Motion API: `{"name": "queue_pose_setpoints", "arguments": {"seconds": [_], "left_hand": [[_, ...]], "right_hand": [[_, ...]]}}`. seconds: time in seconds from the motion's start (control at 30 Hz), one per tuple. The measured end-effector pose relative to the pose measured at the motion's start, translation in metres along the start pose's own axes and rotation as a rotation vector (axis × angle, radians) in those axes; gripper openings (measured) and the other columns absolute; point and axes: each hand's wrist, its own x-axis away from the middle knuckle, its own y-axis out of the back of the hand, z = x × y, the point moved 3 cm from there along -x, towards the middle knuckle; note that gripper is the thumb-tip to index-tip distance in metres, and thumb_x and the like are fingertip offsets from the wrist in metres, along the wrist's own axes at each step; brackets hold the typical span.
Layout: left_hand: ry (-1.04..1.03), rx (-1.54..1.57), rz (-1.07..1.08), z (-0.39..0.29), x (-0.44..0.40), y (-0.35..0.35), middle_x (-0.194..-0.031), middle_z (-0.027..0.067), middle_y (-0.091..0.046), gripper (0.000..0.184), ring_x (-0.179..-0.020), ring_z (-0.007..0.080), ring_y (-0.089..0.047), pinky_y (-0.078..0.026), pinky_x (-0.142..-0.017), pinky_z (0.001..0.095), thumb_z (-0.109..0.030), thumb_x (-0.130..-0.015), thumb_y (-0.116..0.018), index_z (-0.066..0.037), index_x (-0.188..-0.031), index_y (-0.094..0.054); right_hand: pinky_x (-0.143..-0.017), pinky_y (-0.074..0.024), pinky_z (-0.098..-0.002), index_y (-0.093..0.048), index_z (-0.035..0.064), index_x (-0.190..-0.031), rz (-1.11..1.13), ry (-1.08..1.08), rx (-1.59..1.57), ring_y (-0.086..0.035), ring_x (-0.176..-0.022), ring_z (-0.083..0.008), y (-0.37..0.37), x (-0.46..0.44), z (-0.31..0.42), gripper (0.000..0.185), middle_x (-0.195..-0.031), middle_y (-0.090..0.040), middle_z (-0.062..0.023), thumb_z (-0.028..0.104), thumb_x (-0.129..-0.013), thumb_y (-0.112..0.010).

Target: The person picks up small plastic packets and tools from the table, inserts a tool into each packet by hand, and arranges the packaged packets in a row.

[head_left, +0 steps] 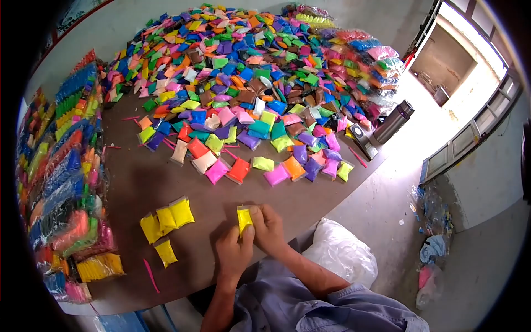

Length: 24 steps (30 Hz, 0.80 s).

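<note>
A small yellow packet (244, 217) is pinched between both hands above the brown table (210, 202). My left hand (234, 250) grips its lower edge, fingers closed. On the packet's right side, my right hand (267, 227) holds the upper edge with thumb and curled fingers. To the left of my hands lie several yellow packets (176, 214), side by side and partly overlapping, with a single yellow packet (166, 253) just below them. A thin pink plastic tool (151, 275) rests near the front edge.
A large heap of multicoloured packets (221, 61) covers the table's back. Bundled packets (66, 166) are stacked along the left. At the right edge stand a steel flask (394, 121) and a small scale (362, 140). A white plastic bag (342, 252) sits beside my lap.
</note>
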Motion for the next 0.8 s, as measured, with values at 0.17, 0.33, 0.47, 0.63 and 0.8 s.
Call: {"name": "queue_pose_setpoints", "arguments": {"seconds": [0.17,0.33,0.47,0.63,0.8], "left_hand": [[-0.010,-0.019,-0.016,0.008,0.002,0.001,-0.076,0.0211,-0.064,0.027,-0.066,0.0398,-0.062,-0.048,-0.061,0.0460,-0.021,-0.103,-0.066,0.001,-0.088,-0.063],[0.012,0.024,0.004,0.005,0.002,0.001,-0.076,0.0204,-0.063,0.026,-0.066,0.0387,-0.062,-0.048,-0.061,0.0442,-0.022,-0.103,-0.067,0.001,-0.091,-0.064],[0.132,0.148,-0.050,0.007,0.000,0.004,-0.075,0.0194,-0.063,0.026,-0.067,0.0384,-0.063,-0.048,-0.061,0.0441,-0.021,-0.102,-0.067,0.001,-0.088,-0.063],[0.051,0.076,-0.121,0.010,-0.001,0.004,-0.075,0.0213,-0.061,0.026,-0.068,0.0424,-0.062,-0.048,-0.060,0.0478,-0.017,-0.102,-0.066,-0.001,-0.083,-0.060],[0.059,0.137,-0.161,0.008,0.001,0.001,-0.075,0.0201,-0.060,0.028,-0.065,0.0397,-0.061,-0.048,-0.058,0.0462,-0.019,-0.101,-0.069,-0.001,-0.082,-0.057]], "right_hand": [[-0.061,-0.0461,-0.0293,-0.063,0.0001,-0.094,0.056,-0.043,-0.012,-0.050,-0.072,-0.0065,0.002,0.000,0.006,0.031,-0.073,-0.059,-0.0033,0.025,-0.111,-0.059],[-0.066,-0.0492,-0.0298,-0.066,0.0005,-0.099,0.052,0.029,0.078,-0.056,-0.074,-0.0083,0.005,0.000,0.012,0.026,-0.079,-0.064,-0.0041,0.024,-0.110,-0.060],[-0.071,-0.0509,-0.0285,-0.070,0.0001,-0.104,0.151,0.024,0.092,-0.060,-0.079,-0.0092,0.002,0.004,0.014,0.022,-0.085,-0.068,-0.0045,0.020,-0.109,-0.062],[-0.070,-0.0493,-0.0272,-0.069,-0.0002,-0.100,0.196,-0.049,0.054,-0.058,-0.079,-0.0081,0.005,0.006,0.009,0.023,-0.085,-0.067,-0.0023,0.020,-0.109,-0.062],[-0.067,-0.0466,-0.0254,-0.066,0.0003,-0.094,0.175,0.028,0.132,-0.055,-0.077,-0.0059,0.005,0.002,0.017,0.026,-0.082,-0.064,0.0002,0.021,-0.109,-0.062]]}}
